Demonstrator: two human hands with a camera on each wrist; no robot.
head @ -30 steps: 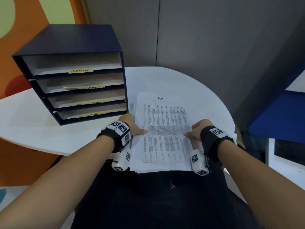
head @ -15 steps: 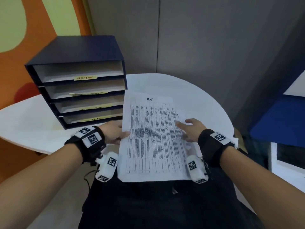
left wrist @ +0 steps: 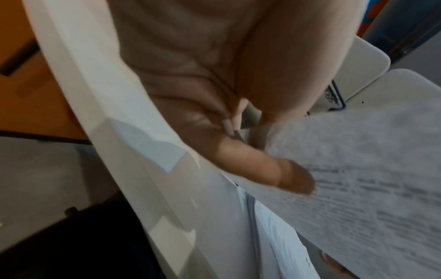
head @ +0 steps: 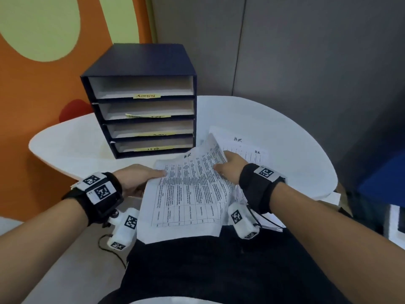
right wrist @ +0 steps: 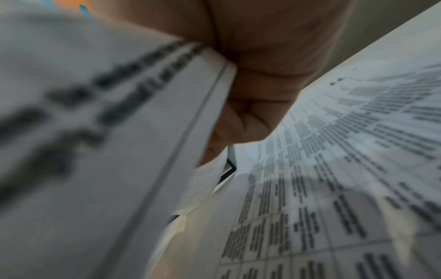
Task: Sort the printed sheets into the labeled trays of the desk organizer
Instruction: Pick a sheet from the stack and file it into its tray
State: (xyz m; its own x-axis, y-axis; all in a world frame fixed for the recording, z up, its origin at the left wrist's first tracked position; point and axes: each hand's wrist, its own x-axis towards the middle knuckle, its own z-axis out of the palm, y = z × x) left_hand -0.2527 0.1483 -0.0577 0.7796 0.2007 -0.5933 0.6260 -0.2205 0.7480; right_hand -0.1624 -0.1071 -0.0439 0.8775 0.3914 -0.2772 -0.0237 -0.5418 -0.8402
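Observation:
A printed sheet (head: 188, 189) with a table of text and "HR" handwritten at its top is lifted off the table, bowed upward at its far right corner. My left hand (head: 140, 178) pinches its left edge, thumb on top (left wrist: 281, 175). My right hand (head: 230, 166) grips its right edge, fingers curled under the paper (right wrist: 241, 122). The stack of printed sheets (head: 252, 150) lies beneath on the white round table (head: 285, 137). The dark blue desk organizer (head: 144, 102) stands behind with several trays, yellow labels on their fronts; the top reads ADMIN (head: 145, 96), the bottom HR (head: 153, 148).
A grey partition wall stands behind the table and an orange and green wall to the left. A blue surface (head: 383, 172) lies at the right. My dark-clothed lap fills the foreground below the table edge.
The top sheet has come off the stack, moved left toward the organizer and tilted. Both hands moved with it. The stack's following HR sheet is uncovered.

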